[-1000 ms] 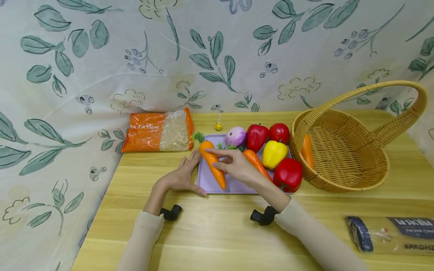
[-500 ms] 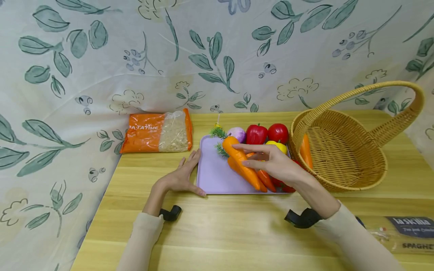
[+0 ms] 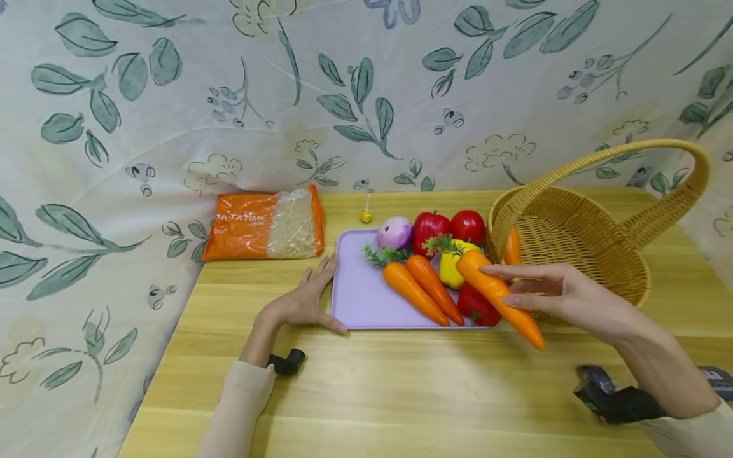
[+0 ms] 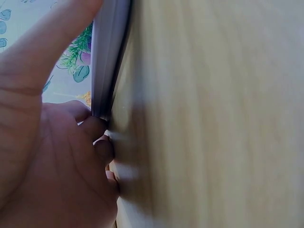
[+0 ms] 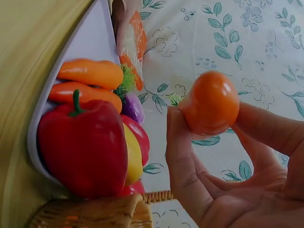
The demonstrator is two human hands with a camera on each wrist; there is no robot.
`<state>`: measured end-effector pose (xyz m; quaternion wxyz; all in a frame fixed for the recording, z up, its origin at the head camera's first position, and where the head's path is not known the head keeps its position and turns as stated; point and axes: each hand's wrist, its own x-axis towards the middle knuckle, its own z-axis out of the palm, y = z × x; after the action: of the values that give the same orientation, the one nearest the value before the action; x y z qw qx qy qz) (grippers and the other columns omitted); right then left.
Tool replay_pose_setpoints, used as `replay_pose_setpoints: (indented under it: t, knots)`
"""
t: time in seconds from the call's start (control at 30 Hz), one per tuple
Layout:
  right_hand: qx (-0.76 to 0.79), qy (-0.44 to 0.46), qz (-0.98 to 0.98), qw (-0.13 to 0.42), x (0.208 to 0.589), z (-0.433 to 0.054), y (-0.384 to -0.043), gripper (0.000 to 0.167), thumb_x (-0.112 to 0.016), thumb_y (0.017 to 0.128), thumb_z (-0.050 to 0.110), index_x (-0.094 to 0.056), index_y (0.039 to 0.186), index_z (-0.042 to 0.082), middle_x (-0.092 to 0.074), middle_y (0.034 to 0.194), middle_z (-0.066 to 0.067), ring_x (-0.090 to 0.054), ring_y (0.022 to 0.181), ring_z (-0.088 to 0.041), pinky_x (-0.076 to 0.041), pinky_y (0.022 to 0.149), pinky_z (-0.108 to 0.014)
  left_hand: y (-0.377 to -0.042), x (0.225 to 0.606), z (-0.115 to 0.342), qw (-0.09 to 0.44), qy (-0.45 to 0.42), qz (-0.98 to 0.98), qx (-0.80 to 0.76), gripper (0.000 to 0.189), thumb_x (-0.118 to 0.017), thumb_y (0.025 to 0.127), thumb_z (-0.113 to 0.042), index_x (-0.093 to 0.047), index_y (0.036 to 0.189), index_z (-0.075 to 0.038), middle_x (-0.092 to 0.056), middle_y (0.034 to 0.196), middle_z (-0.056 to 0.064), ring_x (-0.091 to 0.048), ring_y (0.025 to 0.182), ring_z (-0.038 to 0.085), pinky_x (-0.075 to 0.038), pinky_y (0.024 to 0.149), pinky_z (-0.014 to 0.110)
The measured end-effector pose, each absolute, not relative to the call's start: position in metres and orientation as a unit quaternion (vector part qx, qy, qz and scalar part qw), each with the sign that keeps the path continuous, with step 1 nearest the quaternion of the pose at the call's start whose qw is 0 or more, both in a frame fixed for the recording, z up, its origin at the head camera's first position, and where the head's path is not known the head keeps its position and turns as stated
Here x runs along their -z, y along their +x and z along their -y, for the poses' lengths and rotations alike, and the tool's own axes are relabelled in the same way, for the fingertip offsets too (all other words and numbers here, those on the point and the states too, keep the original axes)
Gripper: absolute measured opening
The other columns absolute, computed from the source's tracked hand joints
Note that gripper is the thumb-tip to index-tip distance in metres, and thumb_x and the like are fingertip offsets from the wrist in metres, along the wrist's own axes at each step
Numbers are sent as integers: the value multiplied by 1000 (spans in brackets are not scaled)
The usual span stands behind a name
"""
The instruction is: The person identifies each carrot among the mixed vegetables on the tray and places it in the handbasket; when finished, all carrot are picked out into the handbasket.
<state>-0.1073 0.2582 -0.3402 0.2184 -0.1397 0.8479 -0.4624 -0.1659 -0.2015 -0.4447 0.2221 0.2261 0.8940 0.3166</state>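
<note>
My right hand (image 3: 564,296) pinches an orange carrot (image 3: 499,298) with a green top between thumb and fingers, above the right end of the tray. The right wrist view shows that carrot (image 5: 212,103) end-on between the fingertips. My left hand (image 3: 303,299) lies spread along the left edge of the lilac tray (image 3: 355,299), thumb and fingers touching its side. On the tray are two carrots (image 3: 413,292), a purple onion (image 3: 395,233), a yellow pepper (image 3: 452,270), a red pepper (image 3: 431,230), another red pepper (image 5: 83,147) in front, and a round red vegetable (image 3: 467,226).
A wicker basket (image 3: 635,254) with a tall handle stands right of the tray, another carrot (image 3: 512,247) inside. An orange bag (image 3: 243,226) lies at the back left, a yellow lollipop (image 3: 366,215) behind the tray. A spaghetti pack (image 3: 718,381) shows partly behind the right wrist.
My right hand has lifted the carrot from the tray's left part and carried it right, to beside the basket. My left hand stays at the tray's edge.
</note>
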Motion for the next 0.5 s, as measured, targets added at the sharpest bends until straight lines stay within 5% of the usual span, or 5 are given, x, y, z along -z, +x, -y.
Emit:
replay_pose_setpoints:
  t: [0.23, 0.5]
  knots:
    - [416, -121, -876, 209, 349, -315, -91, 49, -60, 105, 16, -53, 153, 22, -53, 141, 36, -59, 112, 7, -58, 81, -29, -166, 445, 201, 224, 227, -893, -317, 147, -95, 70, -46, 10, 165, -7, 13, 175, 8, 15, 162, 25, 12, 131, 55]
    - [420, -121, -888, 142, 351, -370, -82, 56, -61, 101, 0, -50, 155, 11, -51, 147, 35, -59, 115, 16, -59, 82, -22, -165, 445, 202, 222, 227, -892, -321, 147, -95, 70, -46, 9, 165, -6, 13, 175, 9, 15, 162, 28, 12, 131, 57]
